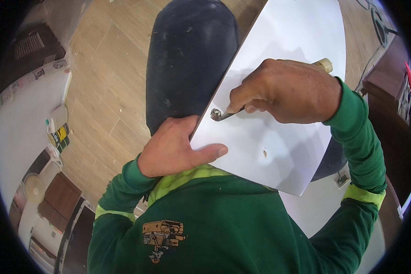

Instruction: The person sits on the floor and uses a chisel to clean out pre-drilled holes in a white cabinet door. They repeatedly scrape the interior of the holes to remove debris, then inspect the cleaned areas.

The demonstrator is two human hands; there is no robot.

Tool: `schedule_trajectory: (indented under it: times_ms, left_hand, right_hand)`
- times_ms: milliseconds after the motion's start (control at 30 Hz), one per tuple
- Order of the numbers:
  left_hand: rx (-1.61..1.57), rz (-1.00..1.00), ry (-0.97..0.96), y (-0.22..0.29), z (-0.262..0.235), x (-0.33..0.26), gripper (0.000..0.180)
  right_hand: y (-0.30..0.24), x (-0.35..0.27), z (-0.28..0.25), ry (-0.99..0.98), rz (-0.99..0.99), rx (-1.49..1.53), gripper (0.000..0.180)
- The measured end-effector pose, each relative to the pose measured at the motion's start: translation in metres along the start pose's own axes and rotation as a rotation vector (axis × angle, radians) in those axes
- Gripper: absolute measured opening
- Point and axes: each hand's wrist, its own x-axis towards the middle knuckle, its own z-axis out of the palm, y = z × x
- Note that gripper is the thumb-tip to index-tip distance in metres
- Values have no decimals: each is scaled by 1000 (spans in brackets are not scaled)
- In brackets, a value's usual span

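A white board (278,41) lies across my lap, its edge running diagonally up to the right. Near its left edge is a small, rough round hole (215,114). My right hand (285,91) is closed around a chisel with a pale handle (324,65); its dark metal blade (230,115) reaches the hole, and the fist hides most of the tool. Gripping the board's left edge just below the hole is my left hand (176,148), with the thumb flat on the white face and the other fingers out of sight. A small brown chip or mark (265,154) shows lower on the board.
My dark-trousered leg (189,59) is beside the board, above a wood-look tiled floor (109,86). At left, a yellow and black package (60,134) sits by a white surface. Brown furniture (388,73) stands at right, with a coiled cable (377,23) beyond.
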Motion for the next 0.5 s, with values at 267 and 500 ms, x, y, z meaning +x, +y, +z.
schedule_trajectory:
  times_ms: [267, 500]
  left_hand:
    - [60, -15, -25, 1, 0, 3, 49]
    - [18, -8, -4, -1, 2, 5, 47]
  right_hand:
    - [-10, -25, 44, 232, 53, 223, 43]
    - [-36, -31, 69, 345, 253, 394, 44]
